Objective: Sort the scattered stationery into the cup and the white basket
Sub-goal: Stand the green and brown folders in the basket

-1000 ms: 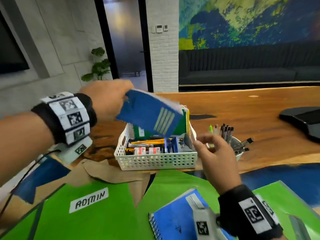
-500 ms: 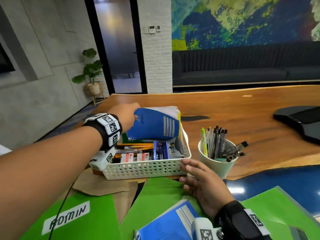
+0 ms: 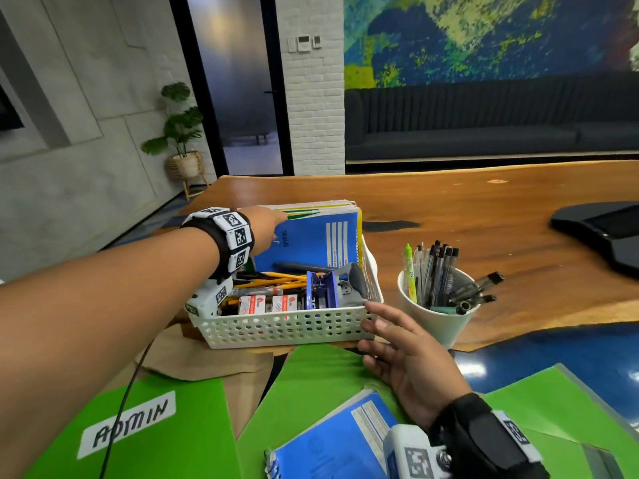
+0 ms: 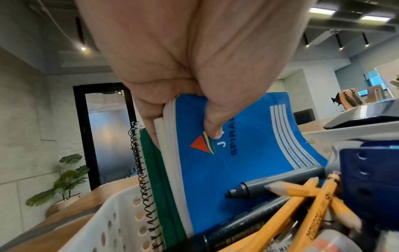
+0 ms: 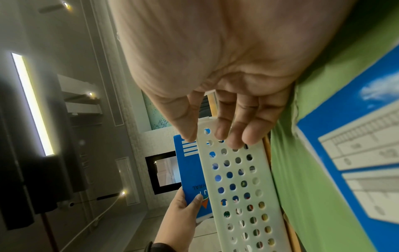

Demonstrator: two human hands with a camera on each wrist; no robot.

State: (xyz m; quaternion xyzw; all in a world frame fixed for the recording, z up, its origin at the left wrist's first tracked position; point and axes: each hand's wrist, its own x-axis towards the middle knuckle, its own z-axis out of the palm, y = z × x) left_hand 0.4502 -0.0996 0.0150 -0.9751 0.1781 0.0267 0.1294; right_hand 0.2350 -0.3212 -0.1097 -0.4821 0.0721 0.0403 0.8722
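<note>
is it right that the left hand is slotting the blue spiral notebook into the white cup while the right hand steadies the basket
Not the cup. The left hand grips the blue spiral notebook and stands it in the white basket, as the left wrist view shows. The white cup holds only pens. The right hand does touch the basket's corner.

The spiral notebook (image 3: pixel 311 243) is blue with pale stripes; the basket (image 3: pixel 283 328) is white, dotted with holes. Yellow pencils (image 3: pixel 276 278) lie inside. The cup (image 3: pixel 439 323) is white, the folders (image 3: pixel 166 440) bright green, the tabletop (image 3: pixel 466 198) brown wood.
</note>
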